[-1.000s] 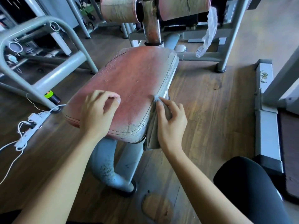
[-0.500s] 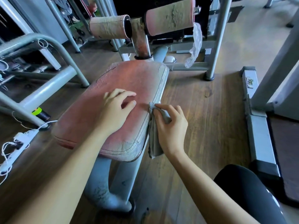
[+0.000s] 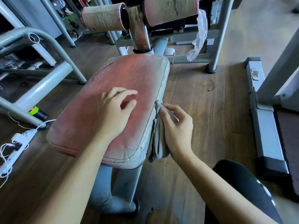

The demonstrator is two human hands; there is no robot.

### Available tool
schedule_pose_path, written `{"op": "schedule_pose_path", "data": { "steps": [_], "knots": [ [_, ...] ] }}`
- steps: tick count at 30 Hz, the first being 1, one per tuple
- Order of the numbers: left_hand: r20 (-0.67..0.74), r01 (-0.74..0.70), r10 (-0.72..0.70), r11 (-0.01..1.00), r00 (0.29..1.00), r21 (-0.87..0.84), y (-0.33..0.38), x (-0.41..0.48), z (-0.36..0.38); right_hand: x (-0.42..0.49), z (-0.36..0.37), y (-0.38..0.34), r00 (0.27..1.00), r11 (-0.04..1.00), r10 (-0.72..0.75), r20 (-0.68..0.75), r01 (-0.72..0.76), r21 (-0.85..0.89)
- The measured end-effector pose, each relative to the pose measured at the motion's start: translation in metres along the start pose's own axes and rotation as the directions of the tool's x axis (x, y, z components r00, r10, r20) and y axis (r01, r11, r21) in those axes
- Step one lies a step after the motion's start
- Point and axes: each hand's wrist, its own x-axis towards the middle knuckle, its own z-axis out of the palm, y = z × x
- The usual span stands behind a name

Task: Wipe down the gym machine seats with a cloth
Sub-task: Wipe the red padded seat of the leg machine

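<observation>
A worn, faded red seat pad (image 3: pixel 129 81) on a grey metal post fills the middle of the head view. My left hand (image 3: pixel 113 113) lies on its top with fingers loosely curled, holding nothing. A grey cloth (image 3: pixel 157 139) hangs against the seat's right side edge. My right hand (image 3: pixel 175 126) grips the cloth and presses it onto that edge; much of the cloth is hidden under the palm.
Two cracked roller pads (image 3: pixel 105 17) on a rusty post stand behind the seat. A grey tube frame (image 3: pixel 48 84) is at left, with a white power strip (image 3: pixel 19 143) and cable on the wooden floor. A grey machine base (image 3: pixel 267 126) runs along the right; my black-clad knee (image 3: pixel 242 183) is lower right.
My left hand has slid forward across the seat top toward the middle. My right hand with the cloth has moved forward along the seat's right edge.
</observation>
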Motion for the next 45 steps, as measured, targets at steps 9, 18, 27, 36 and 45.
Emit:
{"op": "schedule_pose_path", "data": {
  "steps": [9, 18, 27, 36, 45],
  "knots": [
    [0.016, 0.049, -0.049, 0.999, 0.999, -0.014, 0.005, 0.002, -0.002, 0.065, 0.020, -0.014, 0.992, 0.999, 0.033, -0.124, -0.036, -0.018],
    [0.204, 0.117, -0.111, 0.993, 0.973, -0.016, 0.017, 0.033, -0.016, 0.023, -0.014, -0.005, 0.991, 0.986, -0.101, 0.089, 0.112, -0.122],
    [0.021, 0.020, -0.020, 1.000, 1.000, 0.011, -0.007, 0.069, 0.027, 0.121, 0.029, -0.005, 0.988, 0.985, -0.112, -0.108, 0.096, -0.146],
    [-0.009, -0.010, 0.010, 1.000, 1.000, 0.024, -0.012, 0.070, 0.031, 0.137, 0.034, 0.009, 0.992, 0.995, -0.012, -0.124, -0.001, -0.101],
    [-0.024, -0.007, 0.007, 1.000, 1.000, 0.026, -0.010, 0.070, 0.031, 0.191, 0.044, -0.007, 0.988, 0.979, 0.066, -0.136, -0.091, -0.185]
  ]
}}
